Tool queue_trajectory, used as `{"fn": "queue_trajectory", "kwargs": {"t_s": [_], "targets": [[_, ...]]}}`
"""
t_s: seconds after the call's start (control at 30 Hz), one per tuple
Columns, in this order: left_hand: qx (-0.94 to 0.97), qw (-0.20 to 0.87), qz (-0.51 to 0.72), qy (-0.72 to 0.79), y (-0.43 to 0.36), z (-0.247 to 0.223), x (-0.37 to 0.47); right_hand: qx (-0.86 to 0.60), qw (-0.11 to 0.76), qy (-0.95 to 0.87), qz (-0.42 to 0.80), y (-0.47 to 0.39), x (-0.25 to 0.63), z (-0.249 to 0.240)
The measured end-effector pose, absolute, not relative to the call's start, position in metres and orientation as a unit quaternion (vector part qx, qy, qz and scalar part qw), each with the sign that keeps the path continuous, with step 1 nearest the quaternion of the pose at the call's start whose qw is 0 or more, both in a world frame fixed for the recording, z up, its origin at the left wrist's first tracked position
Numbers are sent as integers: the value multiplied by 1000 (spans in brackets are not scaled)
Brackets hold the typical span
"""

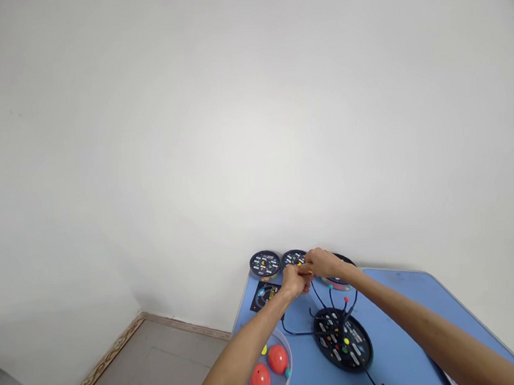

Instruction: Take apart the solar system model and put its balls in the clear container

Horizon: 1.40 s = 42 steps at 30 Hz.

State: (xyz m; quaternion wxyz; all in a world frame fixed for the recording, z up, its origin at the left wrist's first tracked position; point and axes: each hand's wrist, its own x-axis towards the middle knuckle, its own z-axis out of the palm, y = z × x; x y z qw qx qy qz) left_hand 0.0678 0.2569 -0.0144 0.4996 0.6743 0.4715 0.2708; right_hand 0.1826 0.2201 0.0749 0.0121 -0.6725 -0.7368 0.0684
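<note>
Both hands meet at the far edge of the blue worktop (393,349). The left hand (295,281) and right hand (325,264) pinch closed on a small yellow piece (305,271) between them (its shape too small to tell). The black base (344,341) with wire arms lies nearer the person, below the hands.

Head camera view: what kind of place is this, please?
Probably a plain indoor room used as a hobby or classroom corner. A blue table stands against a bare white wall, with tiled floor below. Both hands, left hand and right hand, work over black round discs and orange balls.
</note>
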Motion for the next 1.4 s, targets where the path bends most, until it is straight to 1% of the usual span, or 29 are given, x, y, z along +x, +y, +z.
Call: {"fn": "queue_trajectory", "kwargs": {"t_s": [0.13, 0.43, 0.57, 0.9, 1.27, 1.4], "targets": [[679, 507, 271, 456, 257, -16, 69, -670, 9, -741, 57, 214, 177, 78], [686, 502, 316, 420, 254, -15, 69, -681, 6, -730, 51, 215, 182, 78], [695, 501, 314, 410, 253, -15, 68, -677, -5, -734, 57, 216, 182, 76], [710, 497, 309, 392, 252, -12, 67, -673, 1, -737, 67, 217, 184, 74], [708, 494, 312, 396, 251, -12, 68, -624, 45, -775, 89, 217, 193, 70], [703, 493, 314, 405, 250, -12, 69, -643, 25, -762, 78, 219, 191, 66]]}}
